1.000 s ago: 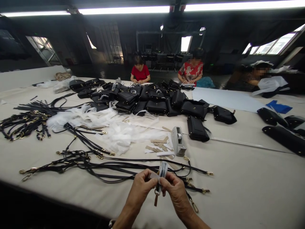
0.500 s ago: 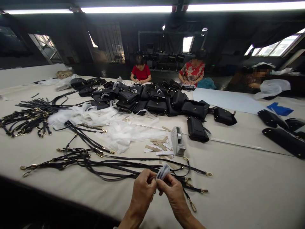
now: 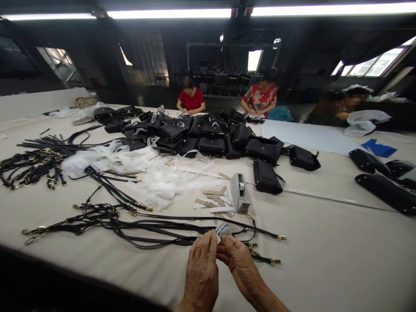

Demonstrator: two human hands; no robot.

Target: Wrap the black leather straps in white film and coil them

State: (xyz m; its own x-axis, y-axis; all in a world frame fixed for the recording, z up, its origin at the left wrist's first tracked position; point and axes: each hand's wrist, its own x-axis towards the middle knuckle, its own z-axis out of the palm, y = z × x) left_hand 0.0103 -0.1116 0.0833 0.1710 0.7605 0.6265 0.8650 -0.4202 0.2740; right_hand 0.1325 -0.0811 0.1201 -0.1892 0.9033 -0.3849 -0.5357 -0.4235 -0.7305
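Observation:
Near the front of the table, both my hands meet around a small coiled bundle (image 3: 224,229), dark strap-like bands wrapped in thin whitish sheet. My right hand (image 3: 240,264) pinches the bundle from the right between thumb and fingers. From the left, my left hand (image 3: 201,264) presses against it with its fingers held together, and a bit of white sheet shows at their tips. Just beyond my hands lie several long black straps (image 3: 146,226) with gold clasps. A grey tape dispenser (image 3: 239,195) stands past them, beside loose brown and white paper strips (image 3: 214,200).
Black handbags (image 3: 211,143) are heaped across the table's middle, and more (image 3: 386,193) lie at the right. White wrapping sheets (image 3: 159,182) and a pile of straps (image 3: 35,164) spread to the left. Co-workers sit at the far side, one in a red shirt (image 3: 191,100).
My left hand has turned from a curled pinch to straighter fingers laid along the bundle. The right hand keeps its pinch. The whole view has shifted slightly.

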